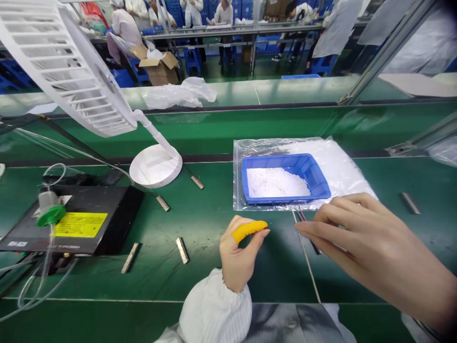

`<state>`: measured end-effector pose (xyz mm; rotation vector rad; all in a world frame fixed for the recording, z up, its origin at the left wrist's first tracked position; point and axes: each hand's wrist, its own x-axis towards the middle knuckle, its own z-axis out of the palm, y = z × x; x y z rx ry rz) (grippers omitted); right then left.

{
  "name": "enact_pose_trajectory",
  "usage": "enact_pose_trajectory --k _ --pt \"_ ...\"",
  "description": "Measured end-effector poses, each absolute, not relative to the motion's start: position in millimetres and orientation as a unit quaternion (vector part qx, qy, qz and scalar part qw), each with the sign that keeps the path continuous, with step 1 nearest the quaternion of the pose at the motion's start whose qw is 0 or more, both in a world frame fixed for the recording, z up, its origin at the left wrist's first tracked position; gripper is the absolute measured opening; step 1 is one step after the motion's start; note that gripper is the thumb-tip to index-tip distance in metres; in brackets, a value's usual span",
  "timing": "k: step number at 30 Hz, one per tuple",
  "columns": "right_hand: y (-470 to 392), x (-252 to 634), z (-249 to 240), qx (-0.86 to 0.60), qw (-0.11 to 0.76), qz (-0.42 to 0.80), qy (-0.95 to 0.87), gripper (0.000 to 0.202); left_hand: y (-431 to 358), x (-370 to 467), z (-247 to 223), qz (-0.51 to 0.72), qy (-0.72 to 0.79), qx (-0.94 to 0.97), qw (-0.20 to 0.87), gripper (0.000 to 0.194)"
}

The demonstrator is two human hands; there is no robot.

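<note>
My left hand (240,257), a yellow finger cot (248,230) over its index finger, pinches a tiny dark piece (266,229) between thumb and index finger. To the right, my right hand (352,238) hovers with thumb and index fingertips pressed together. A thin dark tool, perhaps tweezers (302,215), shows above and below those fingertips; whether they grip it I cannot tell. Just beyond both hands stands a blue tray (285,201) with small white granules (276,183). It rests on a clear plastic bag (348,166) full of similar white material.
Several small metallic strips, one a pale strip (182,250), lie scattered on the green bench (214,286). At left are a black box (117,219) with tubing and a white lamp-like stand (157,166). A crumpled plastic bag (182,93) lies beyond the ledge; people work behind.
</note>
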<state>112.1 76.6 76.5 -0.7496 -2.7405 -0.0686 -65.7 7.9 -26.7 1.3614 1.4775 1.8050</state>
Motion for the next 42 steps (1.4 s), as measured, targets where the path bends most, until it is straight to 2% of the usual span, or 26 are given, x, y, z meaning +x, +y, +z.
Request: enact_pose_trajectory --k 11,25,30,42 --pt "83.0 111.6 75.3 -0.256 0.121 0.020 -0.959 0.022 8.6 -62.9 -27.5 0.620 0.525 0.572 0.111 0.016" --pt "85.2 110.9 74.1 -0.257 0.096 0.036 -0.961 0.025 8.1 -62.5 -27.8 0.601 0.530 0.591 0.091 0.014" --pt "85.7 110.5 75.4 -0.256 0.091 0.041 -0.961 0.026 7.8 -62.8 -28.9 0.595 0.522 0.606 0.077 0.019" --pt "93.7 100.6 76.8 -0.253 0.082 0.040 -0.963 0.029 7.8 -60.3 -28.8 0.565 0.526 0.631 0.077 0.010"
